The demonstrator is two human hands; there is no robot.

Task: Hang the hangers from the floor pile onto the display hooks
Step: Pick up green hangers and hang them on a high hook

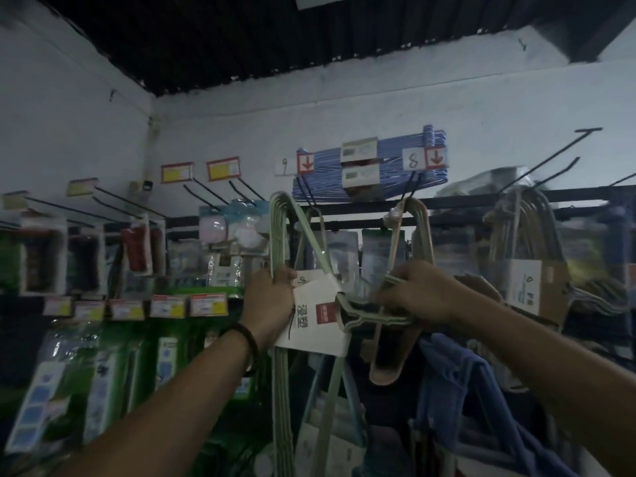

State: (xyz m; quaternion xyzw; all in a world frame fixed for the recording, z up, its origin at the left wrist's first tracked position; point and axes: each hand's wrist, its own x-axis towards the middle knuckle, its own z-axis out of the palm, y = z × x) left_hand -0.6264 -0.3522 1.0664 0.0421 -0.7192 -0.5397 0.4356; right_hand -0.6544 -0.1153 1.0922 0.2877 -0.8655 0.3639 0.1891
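My left hand (270, 297) grips a bundle of pale green hangers (280, 235) held upright in front of the display, with a white paper label (315, 316) wrapped round it. My right hand (418, 294) grips the hook end of the same green bundle near the label. Just behind it a beige hanger bundle (414, 256) hangs from a black display hook (411, 187) marked 8. Another black hook (306, 192) marked 9 juts out above the green bundle. The floor pile is out of view.
A stack of blue hangers (370, 166) lies on the top rail. More beige hangers with a card label (526, 266) hang at right. Bare black hooks (550, 156) stick out upper right. Packaged goods (137, 249) fill the pegs at left, blue cloth (457, 390) hangs lower right.
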